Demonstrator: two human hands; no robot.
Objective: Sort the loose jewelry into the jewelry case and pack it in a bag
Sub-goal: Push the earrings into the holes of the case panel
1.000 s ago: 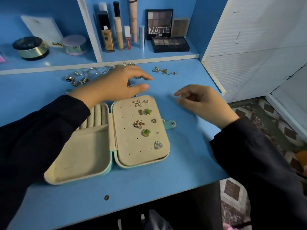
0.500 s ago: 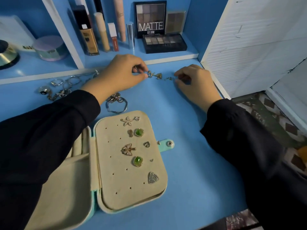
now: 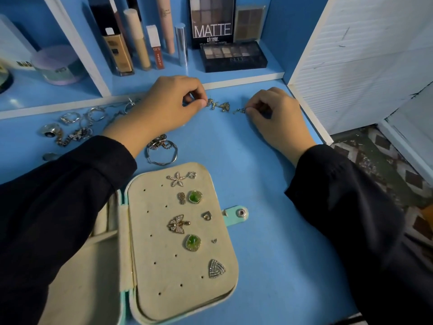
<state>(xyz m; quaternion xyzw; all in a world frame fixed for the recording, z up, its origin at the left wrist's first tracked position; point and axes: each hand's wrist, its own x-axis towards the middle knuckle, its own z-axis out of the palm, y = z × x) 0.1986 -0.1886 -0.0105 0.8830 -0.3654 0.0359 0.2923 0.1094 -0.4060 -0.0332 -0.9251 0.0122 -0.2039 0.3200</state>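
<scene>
Nearest, jewelry case: lies open on worktop betw. both forearms; beige stud panel faces up so posts can be pushed into its holes w/o lifting it.
Pinned studs: two green squares, flower, butterfly, triangle, heart + smaller ones, all on panel's right half; many holes free, so sorting is judged partly done.
Snap tab: sticks out from panel's right edge, unfastened.
Case tray: left half, mostly under left sleeve; contents can't be told.
Wire bangle: loose on worktop just beyond case, near left wrist.
Ring pile: rings + chain pieces heaped far left, well apart from case; not yet sorted.
Left hand: fingers curled, thumb + forefinger pinched at left end of gold earrings; a fine tip grip suits pieces this small.
Right hand: fingers curled, tips closed on small gold piece at row's right end; exact grip hidden by fingers.
Step in hand (judged): picking up or pairing next earrings for panel.
Shelf: behind hands; MATTE palette, bottles, tubes, jar, not part of task.
Bag: not in view.
</scene>
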